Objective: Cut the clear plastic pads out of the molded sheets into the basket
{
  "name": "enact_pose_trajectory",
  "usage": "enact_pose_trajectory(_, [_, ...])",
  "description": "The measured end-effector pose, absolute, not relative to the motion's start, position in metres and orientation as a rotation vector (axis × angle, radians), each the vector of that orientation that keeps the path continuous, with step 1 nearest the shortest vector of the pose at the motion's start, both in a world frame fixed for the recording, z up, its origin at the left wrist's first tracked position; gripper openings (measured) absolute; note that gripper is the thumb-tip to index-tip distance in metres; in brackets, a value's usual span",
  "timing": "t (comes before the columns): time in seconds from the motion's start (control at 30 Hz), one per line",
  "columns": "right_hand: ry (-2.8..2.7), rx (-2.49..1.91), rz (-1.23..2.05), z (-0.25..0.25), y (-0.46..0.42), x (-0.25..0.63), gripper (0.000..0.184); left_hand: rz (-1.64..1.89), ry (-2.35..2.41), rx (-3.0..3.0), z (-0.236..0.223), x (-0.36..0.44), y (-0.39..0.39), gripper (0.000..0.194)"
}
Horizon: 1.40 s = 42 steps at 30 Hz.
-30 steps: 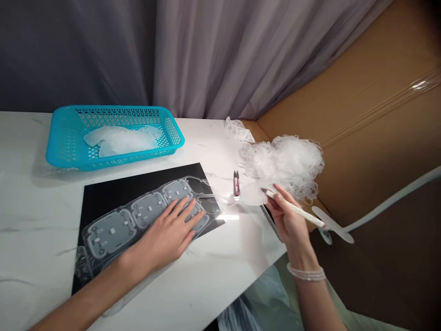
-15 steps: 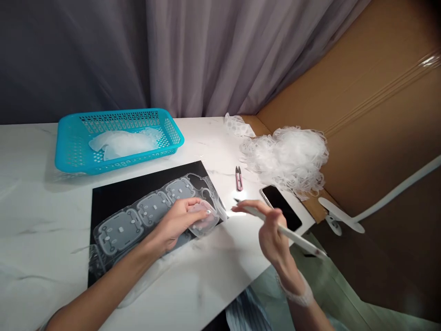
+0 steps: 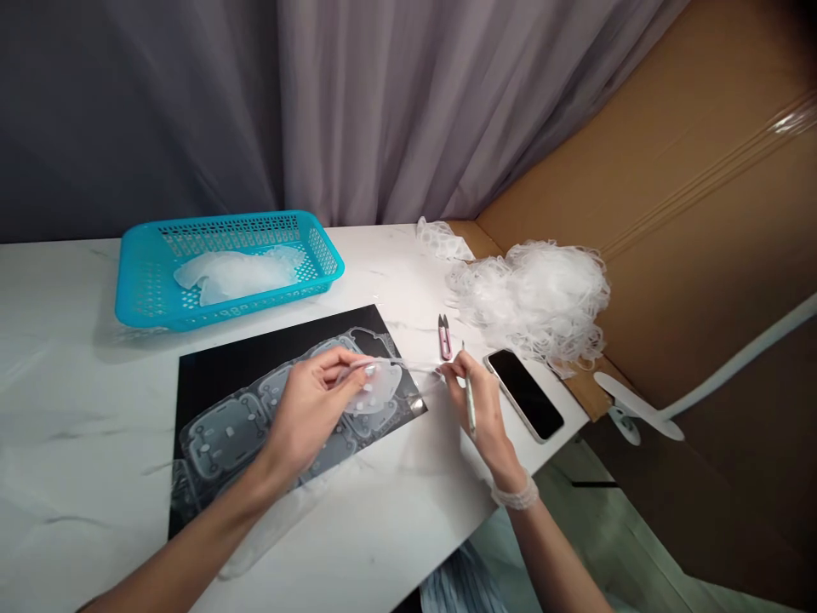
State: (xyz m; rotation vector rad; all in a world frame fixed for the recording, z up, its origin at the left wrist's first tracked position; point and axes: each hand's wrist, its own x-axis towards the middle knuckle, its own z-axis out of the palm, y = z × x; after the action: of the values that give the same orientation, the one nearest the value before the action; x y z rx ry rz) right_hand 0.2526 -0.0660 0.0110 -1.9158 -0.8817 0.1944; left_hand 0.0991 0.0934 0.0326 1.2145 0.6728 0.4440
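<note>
My left hand (image 3: 312, 400) pinches the edge of a translucent, silicone-like sheet of rounded panels (image 3: 223, 434), lifting one panel (image 3: 376, 393) at its right end. A thin translucent strip (image 3: 408, 364) stretches from that panel to my right hand (image 3: 477, 396), whose fingertips are closed on its end. A slim white pen-like tool (image 3: 471, 409) also sits in my right hand, standing nearly upright between the fingers. The rest of the sheet lies across a black mat (image 3: 217, 370), partly hidden by my left hand and forearm.
Behind the mat stands a blue basket (image 3: 230, 315) with translucent pieces (image 3: 246, 272) inside. Pink thread snips (image 3: 445, 339), a phone (image 3: 527, 396) and a heap of white stringy scraps (image 3: 533, 294) lie to the right. A cardboard wall (image 3: 677, 170) bounds that side.
My right hand has come in leftward and pinched the strip, drawing it out taut from the panel. The white tool has swung from slanting to nearly upright. My left hand still grips the sheet.
</note>
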Motion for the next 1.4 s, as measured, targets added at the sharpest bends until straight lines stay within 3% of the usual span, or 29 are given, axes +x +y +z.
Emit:
enact_pose_trajectory(0.17, [-0.845,-1.961,0.119,0.035,-0.066,0.248,0.035,0.348,0.631,0.919,0.047,0.095,0.109,0.027])
enact_pose_trajectory(0.33, [-0.638,-1.538,0.660,0.054,-0.039,0.219,0.042,0.331,0.620,0.807,0.056,0.093,0.112,0.017])
enact_pose_trajectory(0.43, [-0.572,-1.348,0.750,0.054,-0.026,0.213,0.045,0.325,0.596,0.799,0.060,0.092,0.112,0.017])
enact_pose_trajectory(0.63, [-0.502,-1.347,0.649,0.050,-0.021,0.219,0.047,0.286,0.581,0.830,0.054,0.088,0.119,0.030])
enact_pose_trajectory(0.73, [-0.549,-1.500,0.403,0.047,-0.024,0.216,0.045,0.318,0.662,0.802,0.045,0.087,0.122,0.039])
enact_pose_trajectory(0.83, [-0.768,-1.638,0.157,0.041,-0.025,0.205,0.043,0.236,0.680,0.622,0.039,0.088,0.121,0.049])
enact_pose_trajectory(0.9, [-1.045,-1.626,0.198,0.037,-0.027,0.198,0.041,0.134,0.606,0.482,0.039,0.088,0.120,0.052])
enact_pose_trajectory(1.0, [-1.193,-1.564,0.280,0.036,-0.033,0.196,0.039,0.095,0.529,0.375,0.045,0.089,0.120,0.050])
enact_pose_trajectory(1.23, [-0.586,-1.666,0.243,0.031,-0.051,0.222,0.040,0.142,0.567,0.343,0.055,0.088,0.116,0.050])
enact_pose_trajectory(1.4, [-0.485,-1.619,0.361,0.019,-0.057,0.229,0.032,0.653,0.609,1.038,0.045,0.089,0.152,0.030])
